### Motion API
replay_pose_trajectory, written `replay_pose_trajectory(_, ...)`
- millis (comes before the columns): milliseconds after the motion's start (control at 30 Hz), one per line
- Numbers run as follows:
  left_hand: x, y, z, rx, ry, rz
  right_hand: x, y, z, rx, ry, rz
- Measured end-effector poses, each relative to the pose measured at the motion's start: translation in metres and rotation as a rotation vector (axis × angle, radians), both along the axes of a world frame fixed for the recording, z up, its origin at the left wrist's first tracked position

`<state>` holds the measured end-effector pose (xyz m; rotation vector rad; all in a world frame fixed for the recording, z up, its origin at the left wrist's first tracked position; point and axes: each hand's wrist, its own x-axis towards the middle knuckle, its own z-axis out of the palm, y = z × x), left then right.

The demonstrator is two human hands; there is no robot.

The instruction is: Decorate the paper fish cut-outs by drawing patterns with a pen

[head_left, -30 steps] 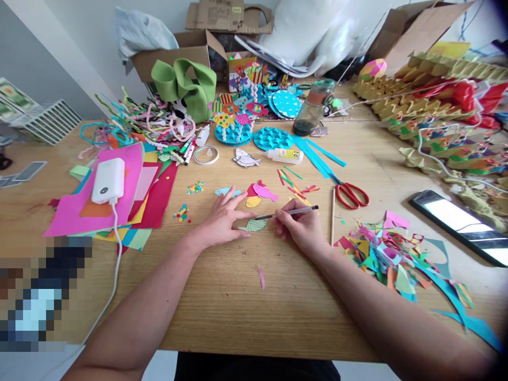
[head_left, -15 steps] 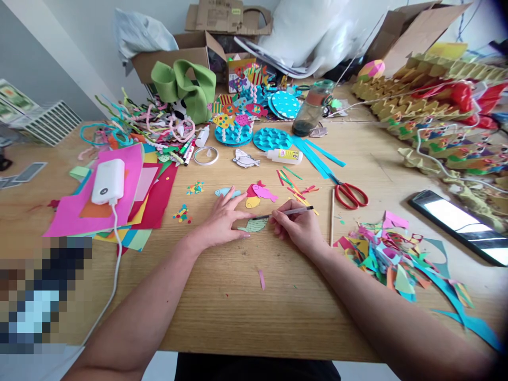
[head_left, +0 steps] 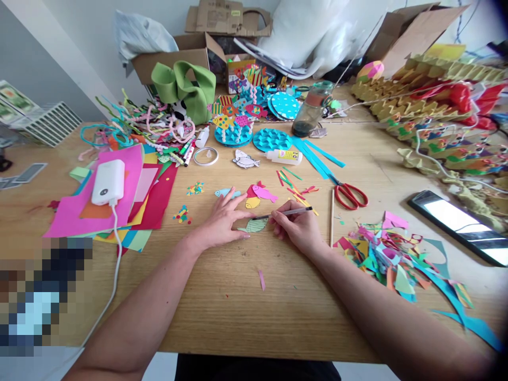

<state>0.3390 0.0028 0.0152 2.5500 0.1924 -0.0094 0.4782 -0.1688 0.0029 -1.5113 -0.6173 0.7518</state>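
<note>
My right hand (head_left: pixel 297 227) is closed around a slim pen (head_left: pixel 297 210) with dark ends, which slants out past the fingers on both sides. The pen's left end lies by the index fingertip of my left hand (head_left: pixel 224 222). That hand rests on the table with its fingers spread, its thumb touching the tail of a green paper fish (head_left: pixel 256 225) with drawn lines. Just beyond the fingers are a blue paper fish (head_left: pixel 223 192), a pink paper fish (head_left: pixel 265 193) and a yellow one (head_left: pixel 252 203), partly overlapping a red piece.
Red-handled scissors (head_left: pixel 351 196) and a wooden stick (head_left: pixel 332 217) lie right of my hand, near paper scraps (head_left: pixel 389 254) and a phone (head_left: pixel 460 227). A glue bottle (head_left: pixel 284 156) lies farther back. On the left, a white power bank (head_left: pixel 108 181) sits on coloured sheets (head_left: pixel 159 206).
</note>
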Motion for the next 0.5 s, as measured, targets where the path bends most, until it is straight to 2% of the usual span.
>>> replay_pose_trajectory(267,-0.0009,0.0018,-0.0044,-0.021,-0.030,-0.001,-0.0001,0.0003,-0.0001,-0.002,0.002,-0.008)
replay_pose_trajectory(500,0.0003,0.0009,-0.0027,-0.008,-0.019,0.001,0.0007,-0.0005,-0.0001,-0.002,0.013,0.007)
